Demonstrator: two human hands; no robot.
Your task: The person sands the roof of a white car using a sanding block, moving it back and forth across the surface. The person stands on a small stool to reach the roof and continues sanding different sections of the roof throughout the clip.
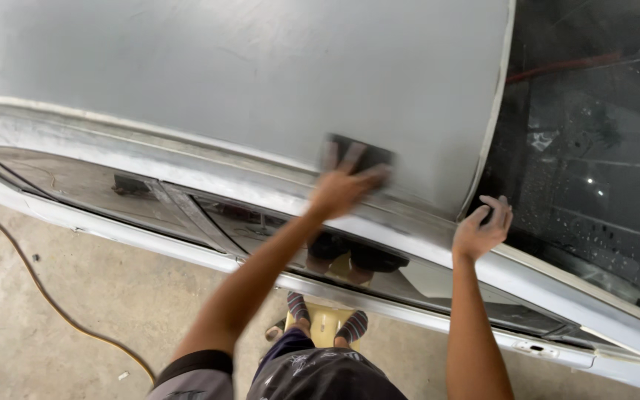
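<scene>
Two bare hands work on a car roof that is dull grey and matt across nearly all its visible surface, which suggests the rubbing-down is well advanced. The strip along the roof's lower edge looks streaked and uneven, with paler scuffed patches, so that band seems the least finished part.

A dark sanding pad lies flat on the roof near its lower edge, toward the windscreen end. The left hand presses on it from below, fingers spread flat over the pad instead of curled round it; the pad and fingertips are blurred, so the exact grip cannot be told. The right hand rests well apart from the pad, at the corner where roof meets the dark, water-beaded windscreen; its fingers are loosely bent and it holds nothing.

Below the roof run the side windows, which reflect the person. Lower still are striped socks on a yellow stool, the concrete floor, and an orange hose.
</scene>
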